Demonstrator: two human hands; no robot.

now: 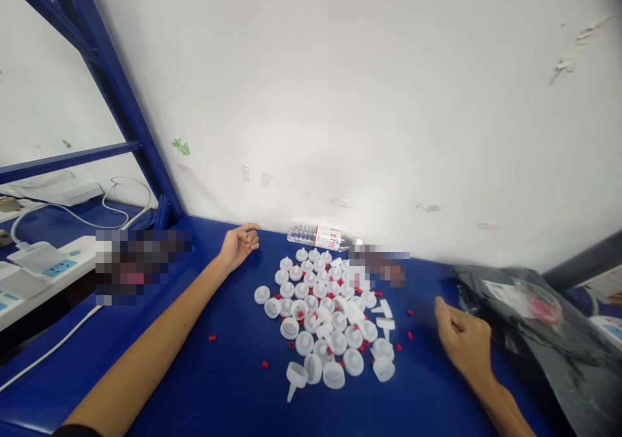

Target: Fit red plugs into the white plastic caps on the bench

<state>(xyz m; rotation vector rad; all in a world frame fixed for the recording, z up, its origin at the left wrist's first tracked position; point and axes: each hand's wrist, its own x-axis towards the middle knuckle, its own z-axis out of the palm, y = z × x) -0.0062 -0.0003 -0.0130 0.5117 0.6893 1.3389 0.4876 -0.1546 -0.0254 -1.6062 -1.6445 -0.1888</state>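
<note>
"Blue tabletop [194, 392] against a scuffed white wall [311, 100], and look at the heap on it."

"White nozzle caps [304, 344], yes, heaped across the middle. Some stand spout up, others lie tipped over, and small red caps [265, 364] are scattered among them, with a few off to the left and right."

"What's the left hand [239, 246] up to?"

"It's over by the wall, left of the heap's far end. Fingers loosely curled, forefinger straighter than the rest, and I see nothing pinched."

"And the right hand [466, 340]?"

"Folded into a fist, right of the heap. Whether something's inside, I can't tell. Nearest to it is that dark plastic bag [558, 372], on its right."

"There's a clear bottle [328, 237] too."

"Lying on its side behind the caps, near the wall. Far left, past the forearm, a white power strip [83, 250] sits by the blue metal frame [116, 87]."
</note>
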